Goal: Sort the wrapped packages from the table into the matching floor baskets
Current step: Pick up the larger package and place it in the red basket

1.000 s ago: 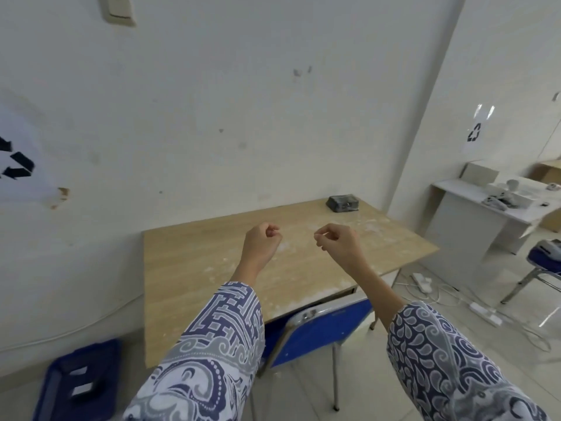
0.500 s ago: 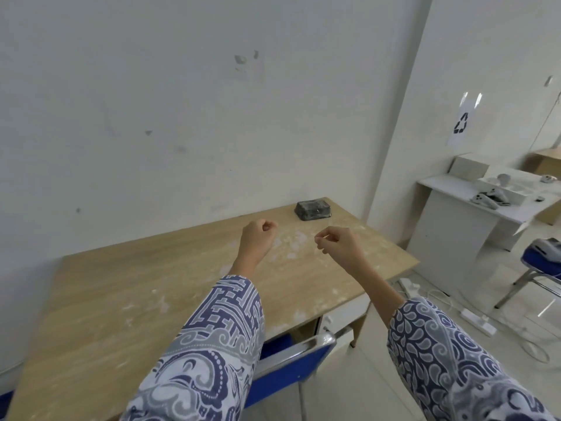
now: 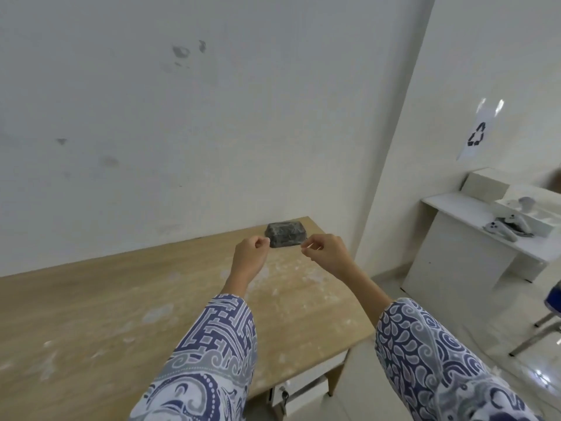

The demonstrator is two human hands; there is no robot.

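One dark grey wrapped package (image 3: pixel 285 234) lies at the far right corner of the wooden table (image 3: pixel 91 314), close to the wall. My left hand (image 3: pixel 249 258) hovers just in front of the package's left end, fingers curled shut with nothing in them. My right hand (image 3: pixel 326 253) hovers at its right end, also curled shut and empty. Neither hand touches the package. No floor basket is in view.
A white desk (image 3: pixel 467 238) with white controllers (image 3: pixel 504 227) and boxes stands at the right wall, under a paper recycling sign (image 3: pixel 478 133). A chair's legs (image 3: pixel 537 335) show at the right edge. A drawer with a lock (image 3: pixel 285 396) hangs under the table.
My view has moved closer to the table and to the right. Both closed hands have reached forward to either side of the package. The blue chair and the blue floor basket have left the view.
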